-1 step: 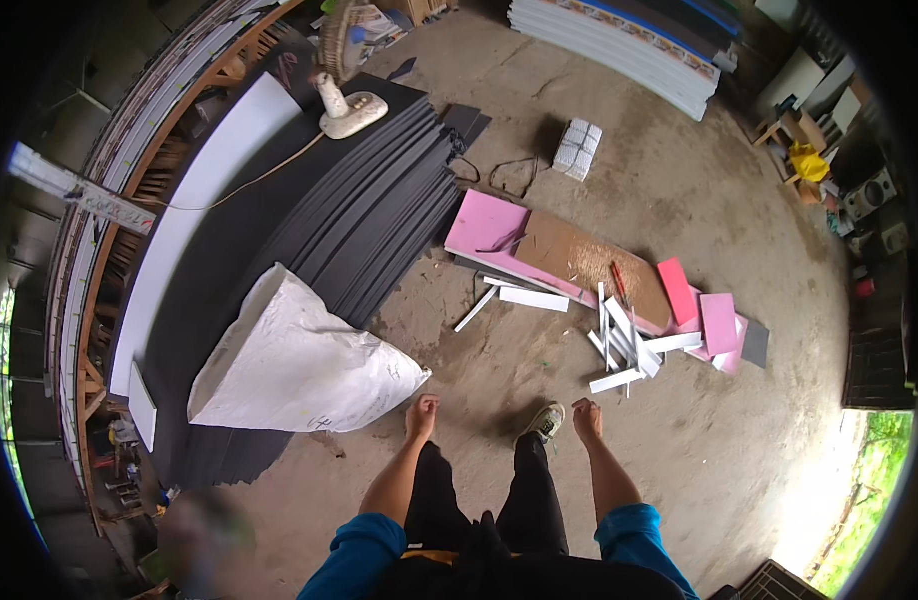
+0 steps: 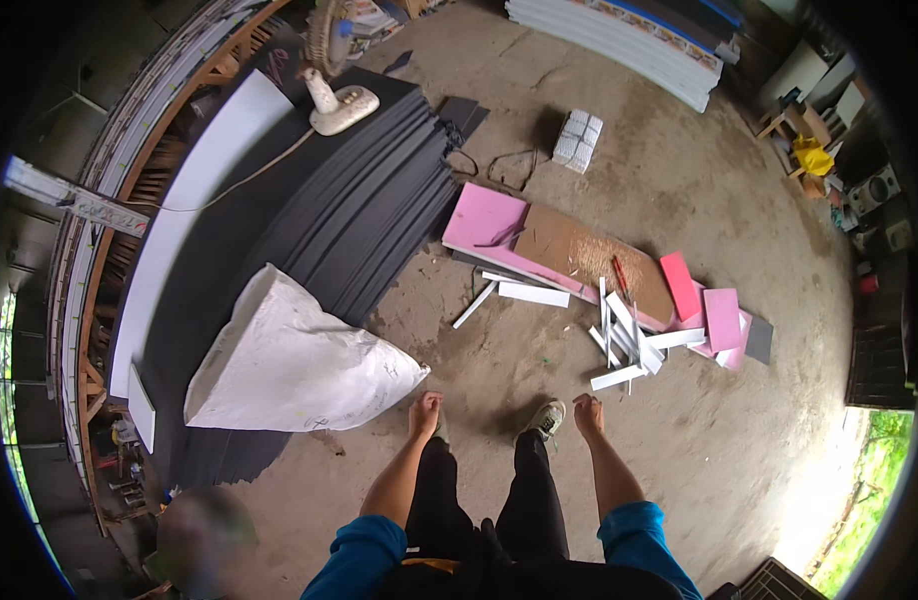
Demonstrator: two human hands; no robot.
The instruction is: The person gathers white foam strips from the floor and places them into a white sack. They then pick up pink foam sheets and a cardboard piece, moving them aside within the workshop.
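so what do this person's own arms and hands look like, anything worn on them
Both arms wear blue sleeves: the left sleeve and right sleeve end around the elbows, with folds in the fabric. Below them the forearms are uncovered. The left fingers and right fingers have no gloves, and no watch or wristband can be made out.

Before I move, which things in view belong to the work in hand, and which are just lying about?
Probably in use, judging by nearness alone:
white sack, its corner near the left hand
white strips, ahead of the right hand

Probably just lying about:
fan, on the black sheets
white bundle, on the floor
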